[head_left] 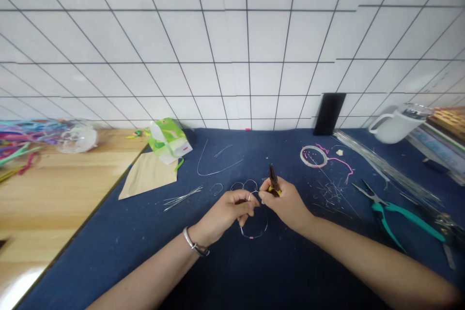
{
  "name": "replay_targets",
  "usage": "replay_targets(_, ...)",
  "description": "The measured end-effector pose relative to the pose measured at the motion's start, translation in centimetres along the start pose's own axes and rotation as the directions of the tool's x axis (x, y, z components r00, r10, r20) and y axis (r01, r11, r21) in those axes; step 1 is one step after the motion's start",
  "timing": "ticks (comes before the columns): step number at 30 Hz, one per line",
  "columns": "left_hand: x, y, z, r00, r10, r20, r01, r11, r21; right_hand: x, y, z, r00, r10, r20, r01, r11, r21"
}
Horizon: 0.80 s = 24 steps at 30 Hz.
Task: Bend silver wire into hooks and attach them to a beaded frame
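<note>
Nearest, the wire's (267,225) round loop, with pink beads (251,238), shows over the surface (109,237). It looks very light, thin and springy, easily bent out of shape. The grip of the left hand (225,212) is pinched closed on the wire between loop and curls, likely the steadiest hold. The right hand's (286,201) grip is closed around the pliers (273,180), fingertips near the wire. Beyond, the curls (250,180) would probably deform if squeezed.
</note>
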<state>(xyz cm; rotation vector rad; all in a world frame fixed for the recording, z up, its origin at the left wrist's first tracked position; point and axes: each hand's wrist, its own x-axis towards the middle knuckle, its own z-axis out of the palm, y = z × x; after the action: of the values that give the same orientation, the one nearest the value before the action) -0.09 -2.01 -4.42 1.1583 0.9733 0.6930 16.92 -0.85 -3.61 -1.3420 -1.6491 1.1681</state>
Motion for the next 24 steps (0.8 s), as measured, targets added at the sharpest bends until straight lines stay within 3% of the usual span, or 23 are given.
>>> replay_targets(4,0.0,-0.3,0.3,0.999,-0.038,-0.011,0.037,0.998,-0.053,0.1,-0.1,-0.3,1.000,-0.004,0.026,0.003,0.998,0.060)
replay_targets(12,0.2,-0.8,-0.7,0.997,-0.074,0.014,0.075,0.976,-0.204,0.9,0.3,-1.3,0.969,0.033,0.246,-0.031,0.999,-0.011)
replay_targets(24,0.4,-1.0,-0.9,0.999,-0.044,-0.015,0.042,0.990,-0.134,0.9,-0.3,-1.3,0.944,0.089,0.319,-0.076,0.996,-0.052)
